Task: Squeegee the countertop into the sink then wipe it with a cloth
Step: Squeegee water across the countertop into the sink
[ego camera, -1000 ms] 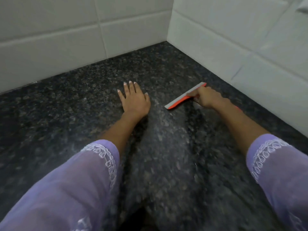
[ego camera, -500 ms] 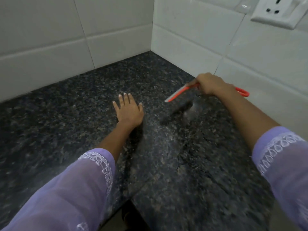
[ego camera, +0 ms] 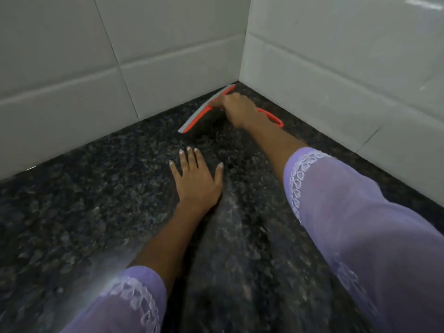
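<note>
An orange squeegee with a grey blade lies along the foot of the back wall, its far end in the corner of the dark speckled granite countertop. My right hand is shut on its handle, whose orange loop sticks out behind my wrist. My left hand rests flat on the countertop, fingers spread, a short way in front of the blade. A streaky, wiped-looking band runs from the squeegee toward me. No sink or cloth is in view.
White tiled walls meet in a corner right behind the squeegee and close off the countertop at the back and at the right. Both my forearms wear lilac sleeves with white lace trim.
My right hand lifted the squeegee off the counter, carried it back and set its blade against the back wall in the corner. My left hand stayed flat on the counter.
</note>
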